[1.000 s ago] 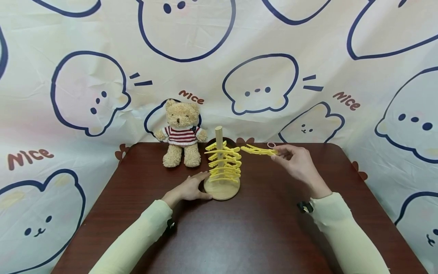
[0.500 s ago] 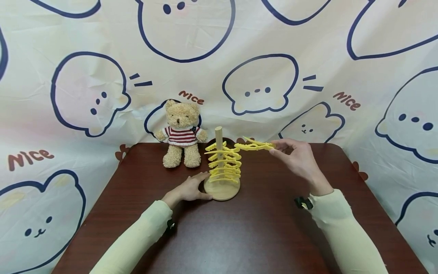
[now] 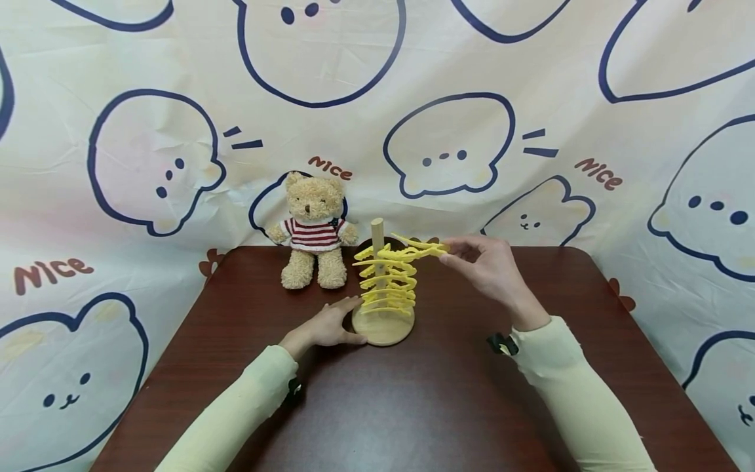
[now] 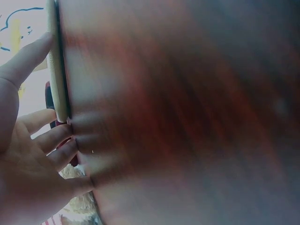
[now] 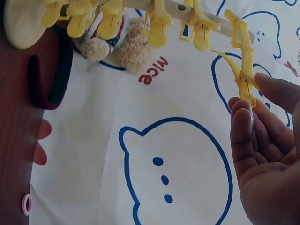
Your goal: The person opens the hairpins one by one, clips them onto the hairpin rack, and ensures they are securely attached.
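A wooden stand point(image 3: 382, 326) with a round base and an upright rod point(image 3: 377, 231) stands mid-table. Several yellow plastic clips point(image 3: 388, 283) are stacked along the rod, sticking out to its sides. My left hand point(image 3: 326, 326) holds the base at its left edge, thumb in front and fingers behind. In the left wrist view the thumb point(image 4: 35, 54) touches the base's rim. My right hand point(image 3: 485, 263) pinches another yellow clip point(image 3: 420, 248) between thumb and fingers. In the right wrist view this clip point(image 5: 244, 65) points towards the rod's top end, and I cannot tell whether they touch.
A teddy bear point(image 3: 312, 229) in a striped shirt sits at the back left of the brown table point(image 3: 377, 406). Behind the stand lies a dark headband point(image 5: 58, 70). A small pink ring point(image 5: 27, 204) lies near the back edge. A printed cloth point(image 3: 330, 59) hangs behind.
My right hand has carried its clip leftwards and slightly up to the top of the rod. The pink ring is now hidden from the head view. The left hand and stand have stayed put.
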The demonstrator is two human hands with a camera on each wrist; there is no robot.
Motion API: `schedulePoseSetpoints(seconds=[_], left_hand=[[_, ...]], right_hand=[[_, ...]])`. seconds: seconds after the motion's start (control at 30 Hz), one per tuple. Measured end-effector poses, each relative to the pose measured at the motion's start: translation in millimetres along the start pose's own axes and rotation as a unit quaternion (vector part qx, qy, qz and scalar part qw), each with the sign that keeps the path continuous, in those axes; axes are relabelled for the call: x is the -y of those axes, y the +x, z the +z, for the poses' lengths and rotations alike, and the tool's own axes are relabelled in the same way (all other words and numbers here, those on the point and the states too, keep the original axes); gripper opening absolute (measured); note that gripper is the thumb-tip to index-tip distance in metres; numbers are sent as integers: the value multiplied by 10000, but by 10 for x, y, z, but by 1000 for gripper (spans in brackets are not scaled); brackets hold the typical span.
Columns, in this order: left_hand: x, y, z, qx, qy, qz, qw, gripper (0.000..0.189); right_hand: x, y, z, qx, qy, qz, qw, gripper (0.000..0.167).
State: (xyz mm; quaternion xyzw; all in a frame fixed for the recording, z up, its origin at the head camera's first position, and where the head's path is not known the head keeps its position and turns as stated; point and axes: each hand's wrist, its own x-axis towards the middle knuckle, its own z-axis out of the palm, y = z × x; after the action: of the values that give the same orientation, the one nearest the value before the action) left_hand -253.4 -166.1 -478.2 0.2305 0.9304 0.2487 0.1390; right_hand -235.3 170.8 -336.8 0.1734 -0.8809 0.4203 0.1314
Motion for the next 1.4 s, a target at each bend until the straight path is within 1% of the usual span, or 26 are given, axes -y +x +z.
schedulePoseSetpoints(seconds=[0.27, 0.5, 0.83, 1.23, 1.4], left_hand=[[-11, 0, -13, -32, -1, -27, 10000, 92], [3, 9, -7, 18, 39, -79, 10000, 93], [23, 21, 22, 16, 67, -58, 10000, 92], [7, 10, 15, 34, 23, -113, 9999, 92], [11, 9, 20, 35, 9, -100, 9999, 92]], right_hand=[[94, 92, 123, 172, 209, -64, 9996, 27], [164, 148, 200, 292, 352, -103, 9989, 26], [164, 209, 314, 222, 343, -361, 9985, 25], [192, 214, 385, 198, 383, -52, 9991, 28], [191, 215, 398, 183, 442, -37, 9988, 30]])
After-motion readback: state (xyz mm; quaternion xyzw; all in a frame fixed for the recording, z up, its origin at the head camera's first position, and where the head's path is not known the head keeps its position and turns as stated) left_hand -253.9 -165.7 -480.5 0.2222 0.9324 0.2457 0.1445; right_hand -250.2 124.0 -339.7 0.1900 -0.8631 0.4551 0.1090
